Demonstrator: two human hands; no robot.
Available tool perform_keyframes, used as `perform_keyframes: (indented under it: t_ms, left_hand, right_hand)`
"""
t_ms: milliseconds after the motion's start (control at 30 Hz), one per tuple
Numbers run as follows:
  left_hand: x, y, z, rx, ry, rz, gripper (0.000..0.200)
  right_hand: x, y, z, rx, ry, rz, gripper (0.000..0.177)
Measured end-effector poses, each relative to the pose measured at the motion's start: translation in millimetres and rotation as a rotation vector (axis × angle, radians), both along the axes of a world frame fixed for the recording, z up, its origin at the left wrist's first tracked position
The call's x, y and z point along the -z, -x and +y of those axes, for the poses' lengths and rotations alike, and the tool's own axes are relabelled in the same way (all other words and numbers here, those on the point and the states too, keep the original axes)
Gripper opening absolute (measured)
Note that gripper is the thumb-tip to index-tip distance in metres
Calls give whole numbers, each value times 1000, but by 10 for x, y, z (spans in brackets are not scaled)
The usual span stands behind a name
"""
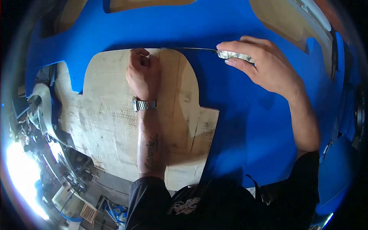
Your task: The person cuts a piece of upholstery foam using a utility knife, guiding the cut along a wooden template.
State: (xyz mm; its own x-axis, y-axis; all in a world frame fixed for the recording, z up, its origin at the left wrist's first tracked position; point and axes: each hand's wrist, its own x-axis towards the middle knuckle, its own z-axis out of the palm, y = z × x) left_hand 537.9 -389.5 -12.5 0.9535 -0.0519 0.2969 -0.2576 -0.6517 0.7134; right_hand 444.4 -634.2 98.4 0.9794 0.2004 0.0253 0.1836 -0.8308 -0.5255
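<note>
A pale wooden board (111, 115), cut to a shape with a rounded far end and a step on each side, lies on a blue sheet (237, 126). My left hand (143, 71) rests on the board close to its far edge, fingers curled into a fist with nothing visible in them. In my right hand (268, 63) is a knife (234, 56) with a pale, tape-wrapped handle. Its long thin blade points left and lies along the board's far edge. The tip's exact contact with the blue sheet cannot be made out.
Cut-outs in the blue sheet show brown material (276, 19) beneath at the far right and far side. A curved light-coloured piece (48, 111) stands at the left. Lower left, a cluttered floor holds a clear bin (67, 201), beside a bright light (25, 176).
</note>
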Motion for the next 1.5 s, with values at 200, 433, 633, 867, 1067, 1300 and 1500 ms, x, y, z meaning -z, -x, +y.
perform_keyframes:
  t_ms: [200, 433, 633, 867, 1067, 1300, 1500]
  left_hand:
    - [-8, 4, -3, 14, -44, 5, 9]
    - [24, -6, -5, 26, -35, -63, 10]
    - [32, 8, -7, 18, -50, -59, 11]
    - [2, -10, 6, 12, -14, 50, 17]
    - [22, 4, -10, 8, -14, -27, 15]
    - [-9, 13, -10, 9, -10, -15, 17]
    - [42, -22, 16, 17, 33, -44, 16]
  right_hand:
    - [-82, 179, -5, 22, 86, -37, 22]
    - [-486, 1029, 689, 158, 324, 275, 32]
    - [-750, 1374, 973, 305, 81, 474, 31]
    - [-919, 1370, 874, 410, -38, 455, 26]
    - [-767, 1317, 935, 460, 21, 363, 24]
    - [-884, 1256, 877, 346, -119, 552, 25]
    - [-907, 1078, 528, 320, -95, 567, 26]
